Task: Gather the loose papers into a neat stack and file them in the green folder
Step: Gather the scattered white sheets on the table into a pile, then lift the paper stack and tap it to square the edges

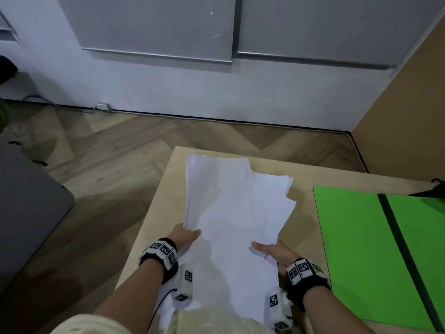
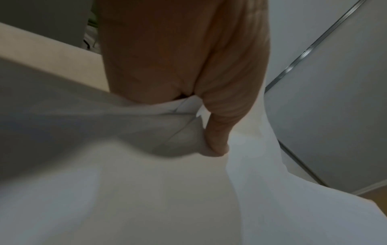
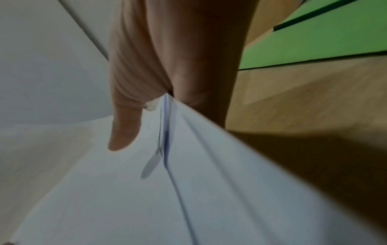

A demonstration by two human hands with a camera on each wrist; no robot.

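Note:
A loose bundle of white papers (image 1: 231,213) is held lifted over the light wooden table (image 1: 166,189), its sheets fanned out unevenly at the far right. My left hand (image 1: 186,236) grips the bundle's left edge, thumb on top; the left wrist view shows the papers (image 2: 146,182) pinched under the thumb (image 2: 217,139). My right hand (image 1: 272,253) grips the right edge, thumb over the sheets (image 3: 188,190) and the other fingers hidden beneath. The green folder (image 1: 375,249) lies open and flat on the table to the right, with a dark spine strip down its middle.
The table's left edge drops to a wood floor (image 1: 108,153). A grey cushioned seat (image 1: 29,206) stands at the left. A tan panel (image 1: 404,116) rises at the right, beside the white wall. A dark object (image 1: 431,189) touches the folder's far corner.

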